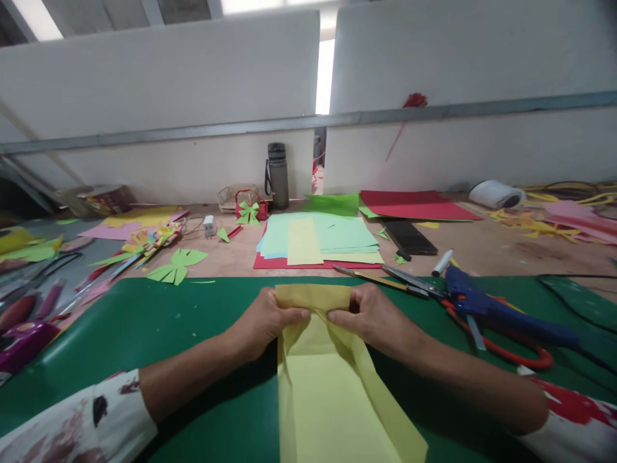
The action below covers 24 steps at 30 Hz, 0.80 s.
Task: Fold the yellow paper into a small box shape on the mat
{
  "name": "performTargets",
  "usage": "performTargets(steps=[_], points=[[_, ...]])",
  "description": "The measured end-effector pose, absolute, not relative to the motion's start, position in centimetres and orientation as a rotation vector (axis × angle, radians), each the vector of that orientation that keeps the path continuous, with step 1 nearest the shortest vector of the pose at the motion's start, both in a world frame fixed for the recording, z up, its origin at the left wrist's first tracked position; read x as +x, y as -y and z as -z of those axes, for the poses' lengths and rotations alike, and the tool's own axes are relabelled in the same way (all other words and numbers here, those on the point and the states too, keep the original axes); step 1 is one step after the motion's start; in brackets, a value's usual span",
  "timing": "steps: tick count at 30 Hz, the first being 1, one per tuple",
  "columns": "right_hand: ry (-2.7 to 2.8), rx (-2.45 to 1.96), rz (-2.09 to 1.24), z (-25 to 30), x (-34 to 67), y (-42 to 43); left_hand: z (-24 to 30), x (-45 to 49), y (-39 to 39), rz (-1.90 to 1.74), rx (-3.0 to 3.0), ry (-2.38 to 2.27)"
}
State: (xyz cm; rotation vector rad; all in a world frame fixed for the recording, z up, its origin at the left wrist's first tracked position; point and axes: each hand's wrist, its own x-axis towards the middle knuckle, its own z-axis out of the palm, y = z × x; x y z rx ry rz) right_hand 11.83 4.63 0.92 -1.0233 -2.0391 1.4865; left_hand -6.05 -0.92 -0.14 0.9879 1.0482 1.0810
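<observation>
A long sheet of yellow paper (332, 392) hangs toward me over the green mat, its far end folded over into a band. My left hand (270, 318) pinches the left end of that band, thumb on top and fingers behind. At the right end, my right hand (373, 318) grips the same fold, its thumb pressed near the middle. Creases run down from between the two thumbs. Most fingers of both hands are hidden behind the paper.
Right of my hands lie scissors (496, 341) with red handles, a blue glue gun (501, 315) and a white marker (442, 262). Behind are stacked coloured sheets (337, 231), a phone (411, 236) and a bottle (277, 177). Green paper cutouts (177, 266) lie left on the green mat's (193, 347) edge.
</observation>
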Motion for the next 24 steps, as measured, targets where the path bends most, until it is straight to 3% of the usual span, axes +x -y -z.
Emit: performTargets(steps=[5,24], points=[[1.951,-1.008,-1.622,-1.14,11.97,-4.52,0.05,-6.42,1.07,-0.993,1.004,-1.053],[1.946,-1.047,-1.621,-1.33,11.96,-4.51,-0.43,-6.78,1.22,-0.939,0.863,-1.066]])
